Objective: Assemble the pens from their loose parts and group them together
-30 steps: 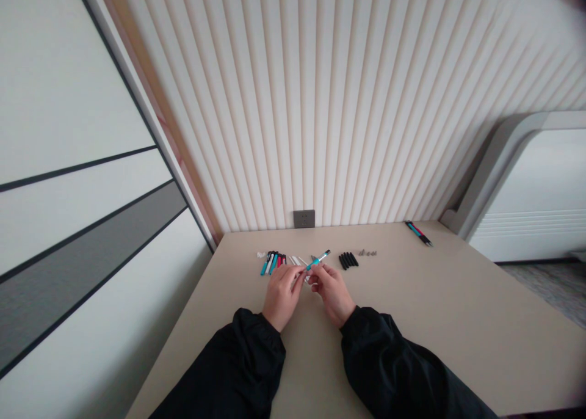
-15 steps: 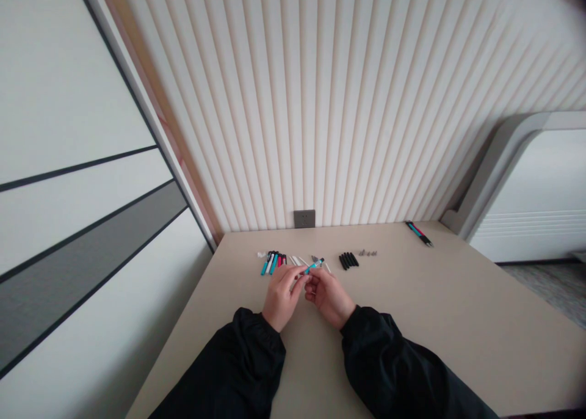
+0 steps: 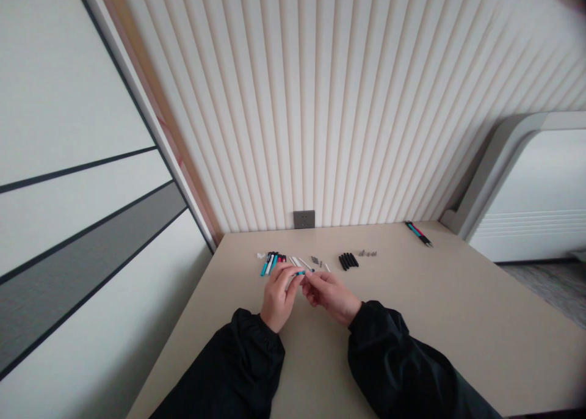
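Observation:
Between my two hands is a blue pen barrel [image 3: 300, 273], mostly covered by fingers. My left hand [image 3: 279, 294] pinches one end of it between thumb and fingers. At the other end, the thumb and forefinger of my right hand [image 3: 330, 292] close on it, the remaining fingers curled under. Just beyond the left hand lie several blue, white and red pen barrels [image 3: 270, 263] with dark ends. Thin white refills [image 3: 295, 261] rest behind the fingertips, and small grey springs [image 3: 315, 260] lie a little farther right.
Several black grips [image 3: 348, 261] lie in a row right of my hands, with small grey parts [image 3: 368, 253] beside them. Small clear pieces [image 3: 260, 255] sit at the left. Assembled pens [image 3: 419, 234] lie at the back right. A socket [image 3: 304, 219] is on the wall behind the table.
The blue barrel has gone from slanting up in view to lying lower, largely hidden by my fingers. My right hand has turned and now grips its right end.

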Demonstrator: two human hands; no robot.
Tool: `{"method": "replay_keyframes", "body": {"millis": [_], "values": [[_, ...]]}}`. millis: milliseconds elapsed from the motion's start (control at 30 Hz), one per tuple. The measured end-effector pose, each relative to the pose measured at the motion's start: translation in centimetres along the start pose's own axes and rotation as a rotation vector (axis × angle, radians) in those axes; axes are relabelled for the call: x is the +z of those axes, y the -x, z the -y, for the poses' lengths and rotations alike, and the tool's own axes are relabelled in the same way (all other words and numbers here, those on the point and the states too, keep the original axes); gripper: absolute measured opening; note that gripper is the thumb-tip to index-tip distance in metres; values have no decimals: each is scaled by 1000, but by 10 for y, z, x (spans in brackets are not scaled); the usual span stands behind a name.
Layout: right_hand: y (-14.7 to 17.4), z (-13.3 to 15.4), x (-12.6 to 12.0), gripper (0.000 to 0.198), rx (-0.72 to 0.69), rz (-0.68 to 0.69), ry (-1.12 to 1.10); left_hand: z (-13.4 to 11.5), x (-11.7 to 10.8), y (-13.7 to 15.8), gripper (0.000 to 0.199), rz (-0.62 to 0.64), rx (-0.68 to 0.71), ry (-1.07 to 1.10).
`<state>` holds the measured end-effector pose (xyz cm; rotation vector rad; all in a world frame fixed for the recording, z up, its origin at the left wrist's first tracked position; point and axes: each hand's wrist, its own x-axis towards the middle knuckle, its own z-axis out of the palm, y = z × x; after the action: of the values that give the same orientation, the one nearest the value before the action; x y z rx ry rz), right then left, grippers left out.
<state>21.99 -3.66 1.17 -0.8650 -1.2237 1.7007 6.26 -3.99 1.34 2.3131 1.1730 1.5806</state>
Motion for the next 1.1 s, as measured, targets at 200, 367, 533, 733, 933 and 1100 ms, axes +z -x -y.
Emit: {"method": "replay_keyframes", "body": {"millis": [200,367,533,733,933,1100], "values": [[11,5,-43,30,-313,-443,1081,7,3,3,16,-17,-160,55],[19,-4,-64,18,-166,-468,1375,13,7,9,17,17,-206,31],[19,-6,-63,15,-87,-463,1421,14,9,9,22,127,-140,-38],[17,-9,-66,13,-78,-463,1396,15,9,8,16,215,-81,-51],[15,-10,-68,13,-90,-485,1347,19,8,5,13,269,-60,-117],[14,-3,-60,13,-211,-410,1179,20,6,1,15,283,-44,-168]]}}
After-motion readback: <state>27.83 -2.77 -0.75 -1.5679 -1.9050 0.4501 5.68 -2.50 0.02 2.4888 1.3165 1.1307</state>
